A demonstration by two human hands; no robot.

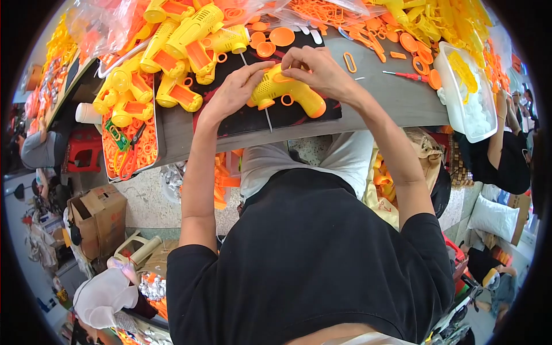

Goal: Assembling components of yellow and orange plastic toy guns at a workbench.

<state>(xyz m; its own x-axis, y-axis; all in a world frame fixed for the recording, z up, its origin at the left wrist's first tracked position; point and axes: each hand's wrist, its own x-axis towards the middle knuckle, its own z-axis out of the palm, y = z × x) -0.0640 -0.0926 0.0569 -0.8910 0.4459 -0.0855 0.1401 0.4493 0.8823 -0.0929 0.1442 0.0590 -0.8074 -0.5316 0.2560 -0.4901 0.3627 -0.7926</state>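
I see my left hand (233, 92) and right hand (316, 72) gripping a yellow toy gun (287, 92) near the desk's (397, 103) front edge; a slip could drop it off.

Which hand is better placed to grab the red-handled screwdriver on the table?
Probably the right hand: the red-handled screwdriver lies on its side of the yellow plastic toy gun, while the left hand is farther away.

One head-worn fisheye view looks steeply down from close above the tabletop (391, 100), facing forward, its far side at the frame's top.
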